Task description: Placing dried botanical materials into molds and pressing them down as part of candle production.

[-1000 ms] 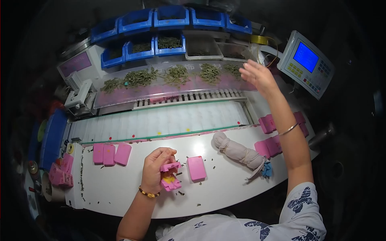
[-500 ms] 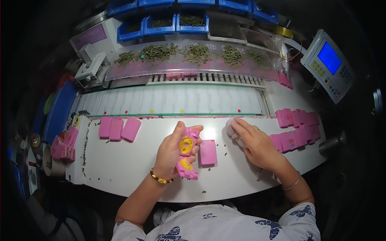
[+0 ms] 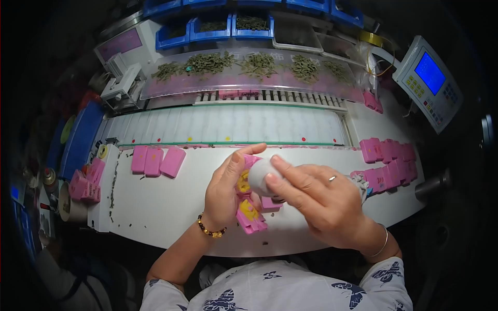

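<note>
The right hand (image 3: 329, 205) covers most of the pale cloth bundle (image 3: 264, 177), leaving its rounded head and a scrap of its tail in sight; whether the head touches the open pink mould (image 3: 249, 208) below cannot be told. The head also hides part of the mould's upper half, and a pink block (image 3: 271, 203) behind is partly covered. At 12 o'clock the upper blue bins (image 3: 254, 1) are cut off. The mould lies in the left hand (image 3: 225, 187), its fingers curled round behind, mostly concealed; its long axis runs from 12 to about 5 o'clock. The bundle, clamped in the right fingers, points its head toward 9 o'clock, tail toward 3.
</note>
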### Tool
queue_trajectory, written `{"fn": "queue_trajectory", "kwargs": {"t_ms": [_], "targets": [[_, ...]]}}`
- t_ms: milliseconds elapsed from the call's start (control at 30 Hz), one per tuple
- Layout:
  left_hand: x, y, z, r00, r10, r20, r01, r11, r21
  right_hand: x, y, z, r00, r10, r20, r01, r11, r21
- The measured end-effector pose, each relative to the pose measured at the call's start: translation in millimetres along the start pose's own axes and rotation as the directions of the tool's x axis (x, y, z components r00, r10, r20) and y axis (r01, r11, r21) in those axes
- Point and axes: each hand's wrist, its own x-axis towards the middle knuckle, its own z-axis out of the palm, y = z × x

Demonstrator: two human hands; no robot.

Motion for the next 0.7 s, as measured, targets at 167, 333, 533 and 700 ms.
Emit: {"fn": "queue_trajectory", "kwargs": {"t_ms": [167, 333, 533, 700], "targets": [[2.1, -4.2, 5.0, 0.864, 0.493, 0.1, -0.503, 0.85, 0.153, -9.8, -23.8, 16.8, 0.987, -0.057, 0.149, 0.06, 0.998, -0.018], [4.6, -3.8, -14.2, 0.871, 0.444, -0.209, -0.432, 0.896, 0.104, -24.7, -4.0, 15.0, 0.966, 0.08, 0.244, -0.069, 0.996, -0.05], [13.8, 3.6, -40.3, 0.992, 0.087, -0.095, -0.113, 0.942, -0.316, -67.3, 43.9, 29.5, 0.855, 0.419, 0.305, -0.309, 0.885, -0.35], [6.4, -2.4, -16.9, 0.996, -0.056, -0.063, 0.029, 0.93, -0.366, -43.3, 40.4, 38.5, 0.91, 0.363, 0.2, -0.361, 0.931, -0.048]]}}
